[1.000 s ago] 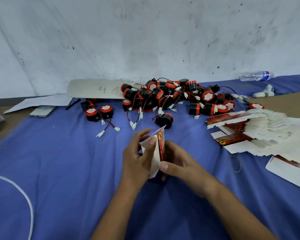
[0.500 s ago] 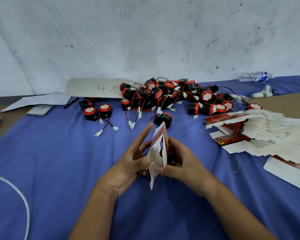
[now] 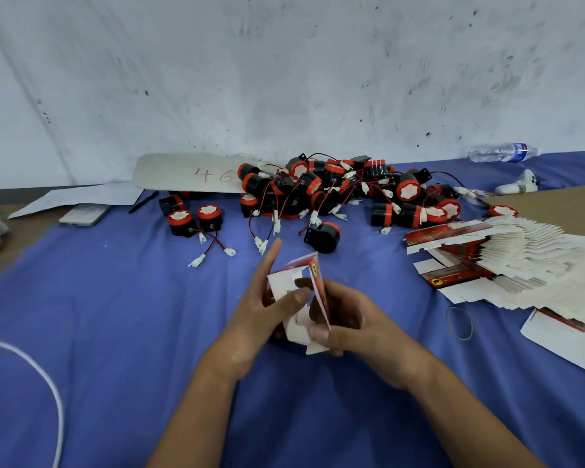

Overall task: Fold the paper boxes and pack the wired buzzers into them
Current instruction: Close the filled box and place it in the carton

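A half-opened red and white paper box [image 3: 313, 292] is held upright above the blue cloth, between both hands. My left hand [image 3: 260, 315] pinches its white flap with the thumb, the forefinger pointing up. My right hand [image 3: 355, 322] grips the box's red side from the right, thumb on the lower edge. A heap of black and red wired buzzers [image 3: 345, 194] lies behind, and one single buzzer [image 3: 323, 236] sits just beyond the box. A fanned stack of flat boxes [image 3: 507, 261] lies to the right.
Two buzzers [image 3: 193, 219] with white plugs lie at the left of the heap. A rubber band [image 3: 459, 323] and a flat box [image 3: 568, 339] lie at the right. A cardboard sheet [image 3: 183, 173], a phone [image 3: 83, 215], a pen [image 3: 144, 202], a water bottle [image 3: 502, 152] and a white cable [image 3: 53, 393] lie around the edges.
The flat box has been opened out between the hands. My left hand slid lower and its thumb now presses the white flap, while the right hand holds the red side.
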A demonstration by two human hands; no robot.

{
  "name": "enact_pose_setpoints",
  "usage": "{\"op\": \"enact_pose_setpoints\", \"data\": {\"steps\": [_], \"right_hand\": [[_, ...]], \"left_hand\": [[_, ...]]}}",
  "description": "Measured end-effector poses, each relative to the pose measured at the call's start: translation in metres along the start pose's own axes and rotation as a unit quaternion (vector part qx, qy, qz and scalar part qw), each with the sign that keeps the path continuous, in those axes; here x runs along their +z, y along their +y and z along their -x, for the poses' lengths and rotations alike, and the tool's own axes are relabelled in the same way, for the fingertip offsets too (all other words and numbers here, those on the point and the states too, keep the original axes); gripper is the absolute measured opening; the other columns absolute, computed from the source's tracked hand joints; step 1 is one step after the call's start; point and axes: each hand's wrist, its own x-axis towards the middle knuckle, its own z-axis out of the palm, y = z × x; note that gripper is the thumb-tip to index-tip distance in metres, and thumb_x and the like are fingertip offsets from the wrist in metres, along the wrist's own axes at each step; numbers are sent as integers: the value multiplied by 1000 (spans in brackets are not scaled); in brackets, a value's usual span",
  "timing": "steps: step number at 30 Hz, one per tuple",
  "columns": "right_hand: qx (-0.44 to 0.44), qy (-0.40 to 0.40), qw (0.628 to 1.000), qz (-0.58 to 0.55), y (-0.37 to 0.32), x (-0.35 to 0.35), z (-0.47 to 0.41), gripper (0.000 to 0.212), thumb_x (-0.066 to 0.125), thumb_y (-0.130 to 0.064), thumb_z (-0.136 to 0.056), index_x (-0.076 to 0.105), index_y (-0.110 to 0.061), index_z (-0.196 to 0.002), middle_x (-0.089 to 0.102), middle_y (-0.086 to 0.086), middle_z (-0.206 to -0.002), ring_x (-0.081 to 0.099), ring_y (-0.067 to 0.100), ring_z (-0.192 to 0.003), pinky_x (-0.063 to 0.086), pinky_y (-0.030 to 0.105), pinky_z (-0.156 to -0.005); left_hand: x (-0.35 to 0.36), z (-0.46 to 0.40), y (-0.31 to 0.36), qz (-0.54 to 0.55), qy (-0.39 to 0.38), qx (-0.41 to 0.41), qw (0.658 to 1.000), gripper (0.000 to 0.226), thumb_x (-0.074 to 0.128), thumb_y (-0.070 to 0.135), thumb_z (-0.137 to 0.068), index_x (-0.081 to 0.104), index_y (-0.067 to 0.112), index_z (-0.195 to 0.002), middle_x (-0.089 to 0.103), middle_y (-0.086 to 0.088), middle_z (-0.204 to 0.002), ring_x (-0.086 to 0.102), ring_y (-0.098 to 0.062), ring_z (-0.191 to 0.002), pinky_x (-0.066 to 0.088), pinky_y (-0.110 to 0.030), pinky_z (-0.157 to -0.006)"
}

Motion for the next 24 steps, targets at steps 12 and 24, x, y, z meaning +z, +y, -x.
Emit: {"op": "enact_pose_setpoints", "data": {"steps": [12,24], "right_hand": [[-46,-24,993,-102,6,-3,-6,76,76,-9,-80,47,-18,-149,58,12,-142,63,26,-114,53,30,-86],[-42,161,984,64,8,-2,-7,49,77,-9,-83,68,-33,-124,74,-3,-108,70,8,-85,50,16,-61]], "left_hand": [[22,-7,-2,101,123,-5,987,38,51,23,-105,54,24,-143,69,-13,-129,70,-29,-111,58,-50,-91],[22,-4,-5,-163,128,216,954,38,50,38,-100,61,38,-136,47,16,-152,36,-14,-147,35,-22,-116]]}}
